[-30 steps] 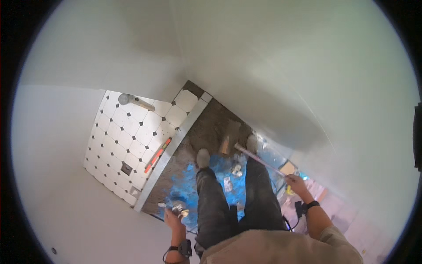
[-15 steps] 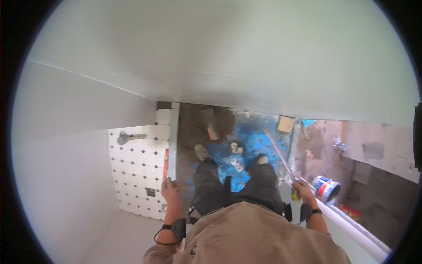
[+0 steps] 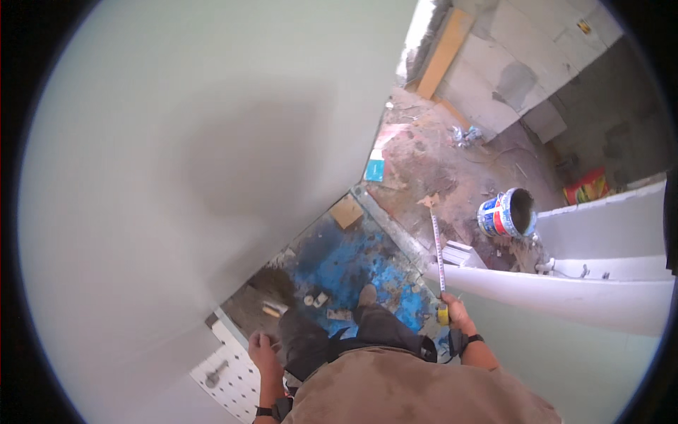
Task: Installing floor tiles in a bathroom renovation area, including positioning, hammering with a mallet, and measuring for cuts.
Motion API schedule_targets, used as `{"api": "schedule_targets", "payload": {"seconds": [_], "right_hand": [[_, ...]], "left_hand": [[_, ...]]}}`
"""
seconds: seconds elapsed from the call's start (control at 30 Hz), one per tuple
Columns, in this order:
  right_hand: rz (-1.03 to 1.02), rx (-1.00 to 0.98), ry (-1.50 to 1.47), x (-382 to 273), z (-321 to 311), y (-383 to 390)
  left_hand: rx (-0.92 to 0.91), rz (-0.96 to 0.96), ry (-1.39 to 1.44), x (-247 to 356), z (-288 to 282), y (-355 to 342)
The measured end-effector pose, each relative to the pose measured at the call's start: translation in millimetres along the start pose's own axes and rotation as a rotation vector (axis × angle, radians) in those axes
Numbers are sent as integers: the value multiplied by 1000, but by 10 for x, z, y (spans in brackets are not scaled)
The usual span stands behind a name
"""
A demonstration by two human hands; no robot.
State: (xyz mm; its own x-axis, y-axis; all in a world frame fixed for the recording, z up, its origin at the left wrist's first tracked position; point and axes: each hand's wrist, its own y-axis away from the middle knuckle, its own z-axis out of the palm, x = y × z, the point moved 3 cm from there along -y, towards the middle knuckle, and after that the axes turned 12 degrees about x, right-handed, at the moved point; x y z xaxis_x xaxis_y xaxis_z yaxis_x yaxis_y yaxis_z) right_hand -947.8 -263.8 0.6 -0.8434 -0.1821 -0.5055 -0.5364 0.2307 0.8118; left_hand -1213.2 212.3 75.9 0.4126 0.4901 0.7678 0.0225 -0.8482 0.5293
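Tape measure: clamped by the case in right hand, with blade extended ahead, left of bucket. Probably light, stiff at the case, springy and bend-prone along the blade. Grip by case. Left hand: cannot tell whether closed.

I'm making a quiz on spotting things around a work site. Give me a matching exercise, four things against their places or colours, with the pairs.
1. Tape measure
2. Mallet-like tool
3. Bucket
4. Square tan piece

A. On dark-dotted white tiles
B. At the edge of the blue-stained floor
C. In the right hand
D. Blue, white and red outside

Pairs: 1-C, 2-A, 3-D, 4-B
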Motion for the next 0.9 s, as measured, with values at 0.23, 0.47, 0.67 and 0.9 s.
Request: {"api": "schedule_targets", "payload": {"seconds": [0.23, 0.47, 0.67, 0.9], "right_hand": [[56, 54, -454, -937, -239, -500], [21, 251, -728, -1611, -654, -575], [105, 272, -998, -1740, -989, -1626], [233, 192, -981, -3498, -1048, -3436]], "left_hand": [[-466, 243, -304, 1088, 1924, 479], [-813, 634, -827, 1606, 3692, 713], [-1067, 623, -840, 1960, 4861, 934], [-848, 476, -816, 1997, 6441, 1012]]}}
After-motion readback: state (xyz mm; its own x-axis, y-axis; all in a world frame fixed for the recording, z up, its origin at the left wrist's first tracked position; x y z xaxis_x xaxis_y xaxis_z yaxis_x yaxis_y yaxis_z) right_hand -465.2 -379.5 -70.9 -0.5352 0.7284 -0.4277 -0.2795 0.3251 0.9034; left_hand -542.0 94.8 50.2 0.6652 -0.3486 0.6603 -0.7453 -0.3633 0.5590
